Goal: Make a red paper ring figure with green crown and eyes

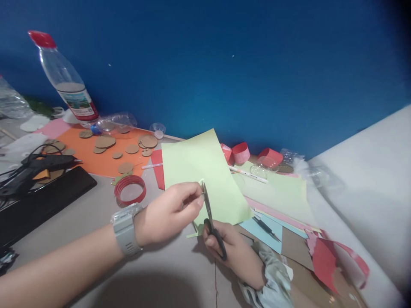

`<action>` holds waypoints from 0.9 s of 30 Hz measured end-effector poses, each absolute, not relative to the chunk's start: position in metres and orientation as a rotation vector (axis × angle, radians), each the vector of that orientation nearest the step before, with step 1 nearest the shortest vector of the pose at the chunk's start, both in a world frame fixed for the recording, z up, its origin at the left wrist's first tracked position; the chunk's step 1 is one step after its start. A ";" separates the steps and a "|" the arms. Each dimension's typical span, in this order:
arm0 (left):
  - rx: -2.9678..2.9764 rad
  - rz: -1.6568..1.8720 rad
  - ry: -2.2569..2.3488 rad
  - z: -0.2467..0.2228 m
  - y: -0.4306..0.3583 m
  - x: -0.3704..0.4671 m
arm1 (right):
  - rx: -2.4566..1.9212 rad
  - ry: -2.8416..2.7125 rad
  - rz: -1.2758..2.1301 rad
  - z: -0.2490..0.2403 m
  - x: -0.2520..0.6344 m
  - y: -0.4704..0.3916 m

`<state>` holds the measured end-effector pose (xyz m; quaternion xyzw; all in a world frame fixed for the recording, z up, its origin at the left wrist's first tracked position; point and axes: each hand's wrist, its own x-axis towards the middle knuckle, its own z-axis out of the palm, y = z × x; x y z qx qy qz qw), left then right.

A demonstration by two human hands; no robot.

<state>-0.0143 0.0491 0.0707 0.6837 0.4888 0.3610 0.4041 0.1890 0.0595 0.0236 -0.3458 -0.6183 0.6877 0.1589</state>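
My right hand (pixel 233 248) grips black-handled scissors (pixel 209 211), thumb and fingers around the handles, with the blades pointing up and away. My left hand (pixel 175 209), a grey watch on its wrist, is closed in a pinch at the blade tips. A small piece of pale green paper (pixel 202 182) shows between its fingertips and the blades; most of it is hidden. Beyond both hands lies a large light green sheet (pixel 192 158). A narrow green scrap (pixel 192 235) rests on the table below my left hand.
Left are a red coil (pixel 130 190), cardboard discs (pixel 105 142) on orange paper (pixel 75 145), a glue gun (pixel 38 169), a black slab (pixel 48 205) and an upright bottle (pixel 69 81). Right are red paper rings (pixel 240 152), a pen (pixel 248 174), a dark slim tool (pixel 266 227) and coloured papers.
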 end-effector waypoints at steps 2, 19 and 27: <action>1.770 0.808 1.245 0.078 0.052 -0.020 | -0.994 -1.766 1.963 0.027 0.188 0.060; 1.784 0.874 1.266 0.071 0.048 -0.015 | -0.947 -1.704 1.968 0.019 0.188 0.059; 1.808 0.787 1.293 0.072 0.049 -0.020 | -0.944 -1.725 1.950 0.017 0.189 0.060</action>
